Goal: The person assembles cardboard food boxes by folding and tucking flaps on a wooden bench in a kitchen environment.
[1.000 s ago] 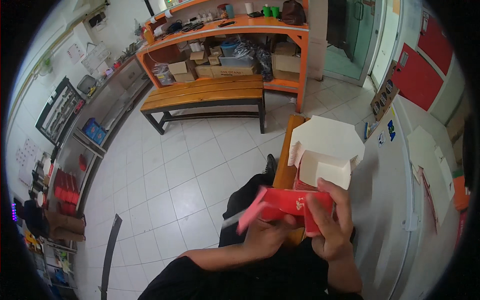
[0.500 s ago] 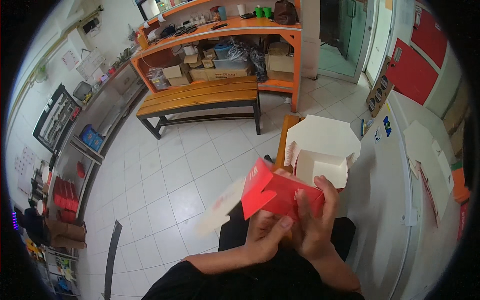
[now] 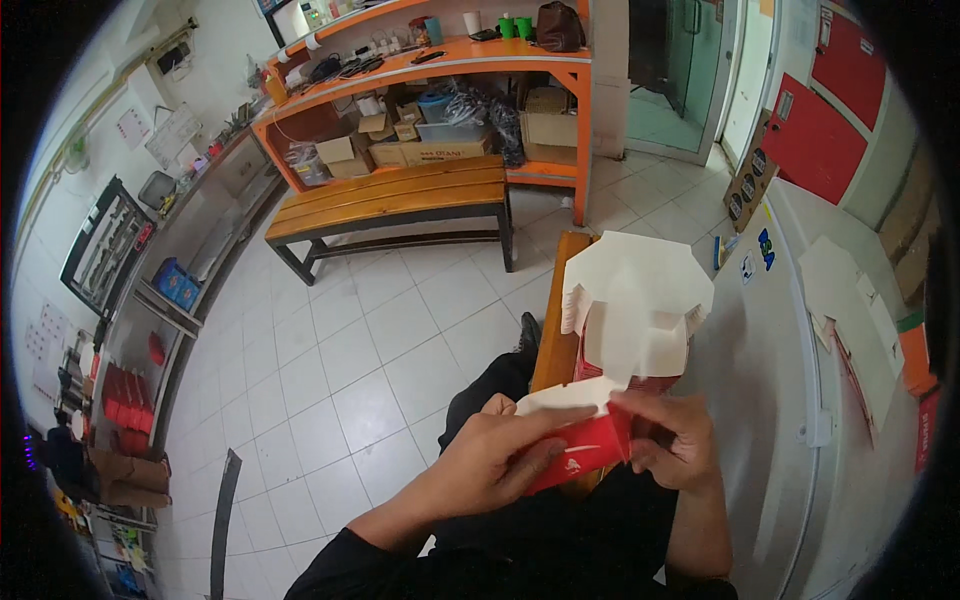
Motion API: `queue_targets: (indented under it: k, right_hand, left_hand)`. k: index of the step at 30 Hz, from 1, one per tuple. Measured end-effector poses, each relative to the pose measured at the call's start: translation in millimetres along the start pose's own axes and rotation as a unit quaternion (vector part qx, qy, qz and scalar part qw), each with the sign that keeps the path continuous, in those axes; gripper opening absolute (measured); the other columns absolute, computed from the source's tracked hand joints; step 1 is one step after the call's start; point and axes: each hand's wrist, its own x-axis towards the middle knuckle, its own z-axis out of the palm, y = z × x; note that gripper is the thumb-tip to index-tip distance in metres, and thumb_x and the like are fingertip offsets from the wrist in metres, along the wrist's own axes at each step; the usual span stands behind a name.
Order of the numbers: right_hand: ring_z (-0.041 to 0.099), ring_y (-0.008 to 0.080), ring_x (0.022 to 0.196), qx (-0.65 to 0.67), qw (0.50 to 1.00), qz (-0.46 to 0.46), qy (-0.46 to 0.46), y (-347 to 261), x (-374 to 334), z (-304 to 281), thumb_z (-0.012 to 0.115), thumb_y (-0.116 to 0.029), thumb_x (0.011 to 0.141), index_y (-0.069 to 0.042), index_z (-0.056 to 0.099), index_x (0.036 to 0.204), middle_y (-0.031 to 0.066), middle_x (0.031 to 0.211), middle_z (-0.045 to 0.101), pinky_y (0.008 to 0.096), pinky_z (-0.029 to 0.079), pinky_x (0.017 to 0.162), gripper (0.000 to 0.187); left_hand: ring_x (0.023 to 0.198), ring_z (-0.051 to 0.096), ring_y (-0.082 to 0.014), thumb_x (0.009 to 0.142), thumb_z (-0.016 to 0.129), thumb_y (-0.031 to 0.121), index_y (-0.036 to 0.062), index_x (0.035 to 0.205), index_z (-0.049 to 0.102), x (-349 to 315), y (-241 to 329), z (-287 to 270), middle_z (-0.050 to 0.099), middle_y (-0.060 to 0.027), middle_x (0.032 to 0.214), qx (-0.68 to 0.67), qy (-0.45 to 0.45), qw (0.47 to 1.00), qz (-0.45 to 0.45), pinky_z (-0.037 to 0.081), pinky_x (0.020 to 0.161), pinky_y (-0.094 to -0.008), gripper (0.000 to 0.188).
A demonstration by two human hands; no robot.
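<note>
1. Red box [image 3: 582,455]: between my two hands, on my side of the stack [image 3: 640,345], white inner face partly showing.
2. Left hand [image 3: 490,442]: I have it closed on the box's left side.
3. Right hand [image 3: 682,440]: I pinch the box's right corner.
4. Stack: nested cartons, top one open, on the near bench [image 3: 558,355].
5. White appliance [image 3: 745,380]: right of the stack.
6. Far bench [image 3: 400,195]: beyond the stack, to its left.

The carton [image 3: 592,450] is red outside with a white motif, cream inside. At the bench [image 3: 553,352]'s far edge, the stack [image 3: 637,305] shows cream insides and red sides. The bench is orange-brown; the floor [image 3: 340,370], white with grey gridlines.
</note>
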Motion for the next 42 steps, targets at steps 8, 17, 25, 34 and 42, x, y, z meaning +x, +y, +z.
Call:
queue_targets:
  k: [8,17,25,34,42]
  right_hand:
    - [0.067,0.0119,0.062,0.027,0.98,0.188,-0.066,-27.7,11.9,4.1,0.079,-0.032,0.096,-0.006,0.071,0.127,0.0067,0.077,0.074,0.0264,0.05,0.06,0.042]
    - [0.054,0.0117,0.055,-0.04,0.993,0.1,-0.049,-14.1,8.6,-0.4,0.086,-0.018,0.089,-0.004,0.078,0.11,0.0018,0.066,0.061,0.0259,0.045,0.057,0.026]
    - [0.072,0.033,0.075,-0.276,0.945,0.143,-0.107,-53.1,15.4,6.0,0.071,-0.039,0.099,-0.007,0.067,0.119,0.0143,0.086,0.068,0.0433,0.056,0.066,0.039]
    - [0.061,0.0287,0.081,-0.264,0.952,0.147,-0.041,6.5,-57.3,-53.4,0.068,-0.024,0.098,-0.006,0.059,0.11,0.0112,0.09,0.058,0.0402,0.053,0.079,0.023]
    - [0.066,0.0284,0.087,-0.187,0.878,0.265,0.352,48.6,-56.1,-28.6,0.075,-0.021,0.092,-0.002,0.064,0.098,0.0151,0.094,0.065,0.0384,0.052,0.079,0.023]
  left_hand:
    - [0.067,0.058,-0.0208,0.094,0.074,0.006,0.0065,0.116,0.06,-6.9,-7.3,13.3,0.065,-0.0051,0.08,-0.057,0.124,0.986,0.098,0.042,0.074,-0.0383,0.026]
    - [0.073,0.054,-0.0227,0.09,0.078,0.01,0.0133,0.142,0.058,1.4,-8.1,24.2,0.066,-0.0008,0.075,0.018,0.169,0.973,0.153,0.038,0.078,-0.0414,0.056]
    - [0.093,0.065,-0.0235,0.092,0.077,0.02,0.0087,0.142,0.058,3.4,-4.3,25.8,0.071,-0.0058,0.096,0.167,0.118,0.974,0.094,0.035,0.089,-0.045,0.056]
    - [0.153,0.034,-0.0426,0.092,0.074,0.026,0.0075,0.144,0.055,37.2,-84.7,12.4,0.026,-0.0261,0.167,-0.225,0.07,0.971,0.041,0.043,0.113,-0.0516,0.058]
    - [0.155,0.028,-0.0513,0.088,0.085,0.026,0.0131,0.121,0.076,43.8,-37.4,72.5,0.008,-0.0351,0.171,-0.063,0.061,0.967,0.239,0.043,0.118,-0.0474,0.037]
